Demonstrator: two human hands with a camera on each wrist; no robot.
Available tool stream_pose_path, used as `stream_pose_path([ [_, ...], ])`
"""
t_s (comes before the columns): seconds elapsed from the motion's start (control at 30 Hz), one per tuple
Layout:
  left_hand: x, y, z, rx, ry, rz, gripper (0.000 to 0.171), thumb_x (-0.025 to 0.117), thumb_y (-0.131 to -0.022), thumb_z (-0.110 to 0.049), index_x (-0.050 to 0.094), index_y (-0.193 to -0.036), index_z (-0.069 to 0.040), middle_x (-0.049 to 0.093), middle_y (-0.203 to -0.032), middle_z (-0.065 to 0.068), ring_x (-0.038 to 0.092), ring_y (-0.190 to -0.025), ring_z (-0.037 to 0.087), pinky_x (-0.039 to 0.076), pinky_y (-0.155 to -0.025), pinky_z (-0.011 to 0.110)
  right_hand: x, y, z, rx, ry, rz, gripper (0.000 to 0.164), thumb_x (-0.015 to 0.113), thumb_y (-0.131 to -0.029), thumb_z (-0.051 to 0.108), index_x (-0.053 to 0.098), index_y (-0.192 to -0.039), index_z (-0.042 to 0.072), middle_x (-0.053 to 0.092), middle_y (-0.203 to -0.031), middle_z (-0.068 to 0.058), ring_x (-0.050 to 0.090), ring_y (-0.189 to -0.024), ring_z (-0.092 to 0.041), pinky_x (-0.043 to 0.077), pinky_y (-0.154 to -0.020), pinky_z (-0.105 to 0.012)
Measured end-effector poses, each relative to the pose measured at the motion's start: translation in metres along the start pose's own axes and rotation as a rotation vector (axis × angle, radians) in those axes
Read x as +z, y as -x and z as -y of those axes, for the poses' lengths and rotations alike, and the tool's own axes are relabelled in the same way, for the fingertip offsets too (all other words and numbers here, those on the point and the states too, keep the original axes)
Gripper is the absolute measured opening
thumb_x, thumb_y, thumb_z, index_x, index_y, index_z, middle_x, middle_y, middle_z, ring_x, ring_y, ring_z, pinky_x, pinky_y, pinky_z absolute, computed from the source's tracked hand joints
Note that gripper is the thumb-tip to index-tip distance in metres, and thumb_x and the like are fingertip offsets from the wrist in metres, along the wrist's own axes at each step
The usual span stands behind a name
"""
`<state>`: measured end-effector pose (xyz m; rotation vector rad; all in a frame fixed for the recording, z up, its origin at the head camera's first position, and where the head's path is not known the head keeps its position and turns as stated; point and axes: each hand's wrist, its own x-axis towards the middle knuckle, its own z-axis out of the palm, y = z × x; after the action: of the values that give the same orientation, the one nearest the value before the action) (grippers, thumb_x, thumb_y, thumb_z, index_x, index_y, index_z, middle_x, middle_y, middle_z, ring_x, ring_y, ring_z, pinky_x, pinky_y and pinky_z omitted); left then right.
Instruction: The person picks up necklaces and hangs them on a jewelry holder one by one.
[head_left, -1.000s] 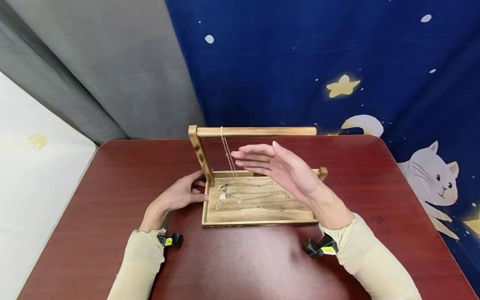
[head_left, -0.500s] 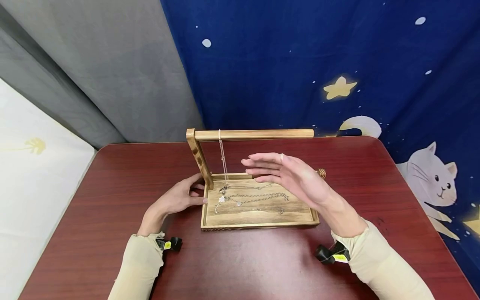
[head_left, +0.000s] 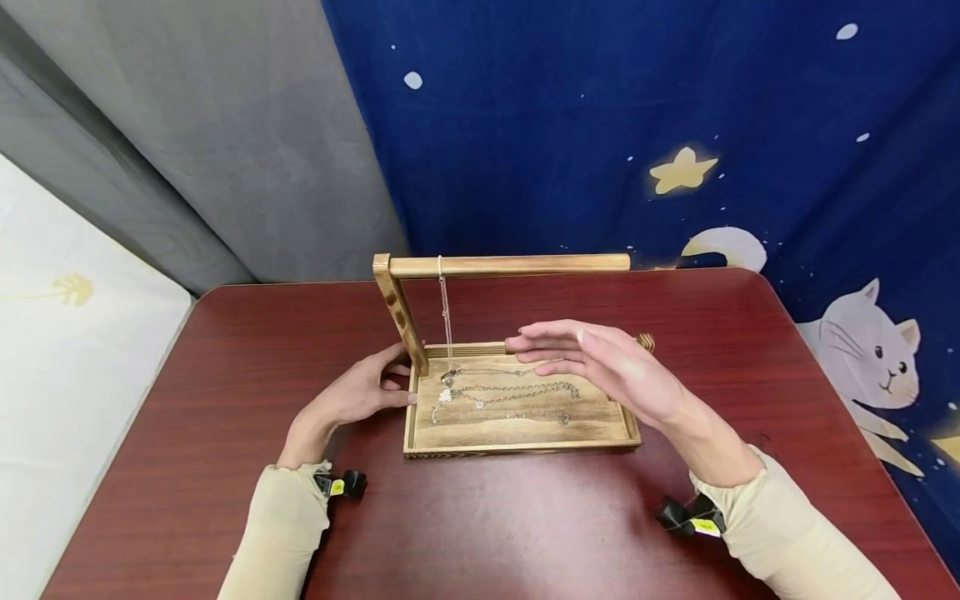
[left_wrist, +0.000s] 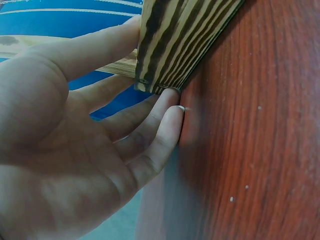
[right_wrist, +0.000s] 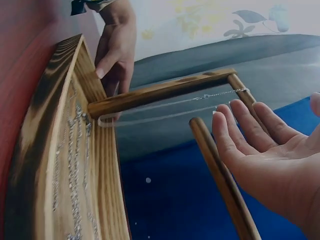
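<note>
A wooden jewelry stand has a shallow tray [head_left: 525, 448] and a post at its left that carries a crossbar [head_left: 517, 265]. One thin necklace [head_left: 446, 312] hangs from the bar near the post, its lower end at the tray's back left. Several silver necklaces [head_left: 517, 392] lie across the tray. My left hand [head_left: 360, 390] holds the tray's left end, thumb against the wall, other fingers around the post's foot and lower edge. Over the tray's right part my right hand [head_left: 607, 367] hovers with extended fingers, holding nothing; in the right wrist view its palm [right_wrist: 280, 165] shows bare.
The stand rests on a dark red table [head_left: 510, 533]. Behind it hang a grey curtain [head_left: 225, 125] and a blue curtain [head_left: 540, 125] with stars and a cat. A white panel [head_left: 75, 350] borders the table's left side.
My right hand has drawn back to the right and lower, away from the hanging necklace. That necklace slanted before and now hangs nearly straight. My left hand keeps its place on the tray.
</note>
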<state>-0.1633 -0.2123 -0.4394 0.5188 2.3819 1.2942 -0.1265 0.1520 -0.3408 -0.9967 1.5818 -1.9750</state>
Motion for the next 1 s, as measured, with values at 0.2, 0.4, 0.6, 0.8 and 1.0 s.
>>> stream_pose_path([
  [0.2, 0.001, -0.001, 0.000, 0.010, 0.018, 0.004, 0.073, 0.076, -0.087, -0.004, 0.036, -0.147, 0.005, 0.056, -0.128, 0.025, 0.060, -0.110, 0.034, 0.052, -0.091, 0.044, -0.004, 0.008, -0.004, 0.011, 0.097, 0.001, 0.047, 0.024, -0.110, 0.018, 0.043, -0.141, -0.013, 0.050, -0.140, -0.029, 0.047, -0.130, -0.044, 0.042, -0.104, -0.051],
  [0.4, 0.001, -0.002, 0.002, 0.014, 0.010, 0.004, 0.072, 0.076, -0.087, -0.004, 0.037, -0.147, 0.005, 0.057, -0.127, 0.025, 0.059, -0.111, 0.034, 0.052, -0.091, 0.043, -0.007, 0.013, -0.006, 0.022, 0.226, 0.001, 0.041, 0.029, -0.108, 0.008, 0.048, -0.138, -0.012, 0.056, -0.134, -0.026, 0.054, -0.124, -0.040, 0.047, -0.099, -0.050],
  [0.6, 0.001, -0.002, 0.003, 0.006, 0.020, 0.004, 0.075, 0.077, -0.085, -0.004, 0.037, -0.148, 0.002, 0.058, -0.128, 0.022, 0.060, -0.111, 0.032, 0.052, -0.090, 0.039, -0.008, 0.016, -0.008, 0.073, 0.287, -0.031, 0.037, 0.035, -0.106, 0.002, 0.052, -0.138, -0.006, 0.059, -0.135, -0.019, 0.057, -0.121, -0.038, 0.050, -0.095, -0.046],
  [0.8, 0.001, -0.001, 0.003, -0.016, 0.040, -0.003, 0.078, 0.078, -0.085, -0.002, 0.035, -0.150, 0.000, 0.056, -0.130, 0.022, 0.060, -0.111, 0.031, 0.052, -0.089, 0.036, -0.009, 0.019, -0.013, 0.108, 0.319, -0.052, 0.037, 0.046, -0.102, -0.004, 0.054, -0.138, -0.003, 0.061, -0.134, -0.015, 0.059, -0.119, -0.036, 0.051, -0.095, -0.040],
  [1.0, 0.001, -0.002, 0.002, -0.017, 0.040, -0.005, 0.078, 0.077, -0.084, -0.002, 0.035, -0.150, 0.001, 0.055, -0.132, 0.022, 0.059, -0.111, 0.032, 0.052, -0.089, 0.036, -0.012, 0.025, -0.019, 0.171, 0.320, -0.072, 0.040, 0.062, -0.096, -0.001, 0.057, -0.136, 0.002, 0.062, -0.132, -0.012, 0.060, -0.118, -0.034, 0.052, -0.094, -0.037],
])
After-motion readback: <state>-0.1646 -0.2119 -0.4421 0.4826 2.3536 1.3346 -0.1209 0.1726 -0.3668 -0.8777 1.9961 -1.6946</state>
